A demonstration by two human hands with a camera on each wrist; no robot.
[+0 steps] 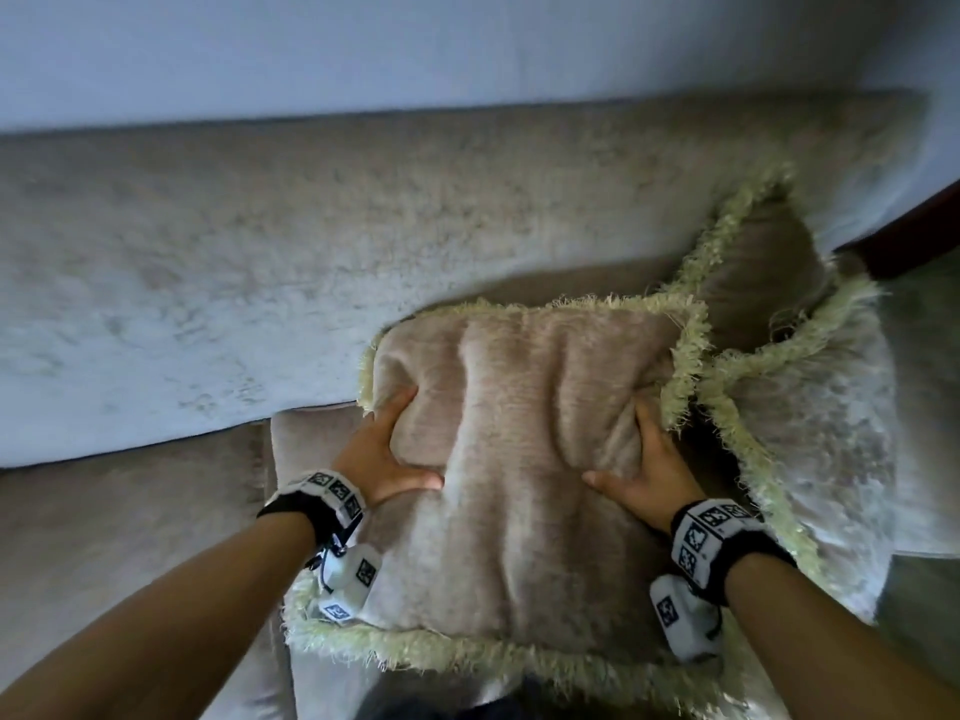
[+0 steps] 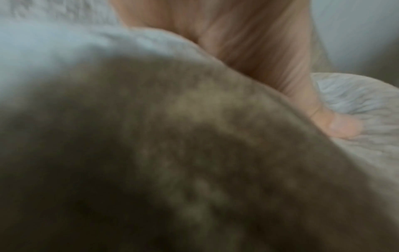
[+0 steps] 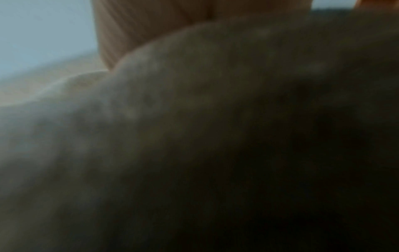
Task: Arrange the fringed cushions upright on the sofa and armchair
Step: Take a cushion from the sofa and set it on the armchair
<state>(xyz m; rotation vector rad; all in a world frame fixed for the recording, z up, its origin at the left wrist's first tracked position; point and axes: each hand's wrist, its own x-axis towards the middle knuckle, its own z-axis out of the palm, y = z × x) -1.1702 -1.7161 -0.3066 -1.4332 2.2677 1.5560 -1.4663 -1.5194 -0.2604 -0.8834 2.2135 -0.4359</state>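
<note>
near cushion (image 1: 519, 459): beige, pale green fringe all round, lying on the sofa seat (image 1: 130, 537) with its far edge against the sofa backrest (image 1: 363, 226); deep folds pressed in on both sides.
left hand (image 1: 387, 454): on the cushion's left side, thumb over the top face, fingers (image 1: 400, 402) dug into the fabric, gripping it.
right hand (image 1: 641, 459): on the cushion's right side, thumb out to the left on the top face, fingers sunk into a fold, gripping the same cushion.
left wrist view: blurred; thumb (image 2: 341, 126) pressed onto the pale fabric, dark fabric filling the near part.
right wrist view: blurred and dark; only a strip of the hand above a bulge of fabric, fingers not visible here.
far-right cushion (image 1: 758, 262): fringed, leaning at the right end of the backrest, behind the other two.
right cushion (image 1: 821, 433): fringed, lying just right of the held one, fringes touching.
wall (image 1: 415, 44): plain, pale blue-grey, beyond the backrest.
wrist bands (image 1: 714, 537): black and white, with printed square markers, one on each wrist.
</note>
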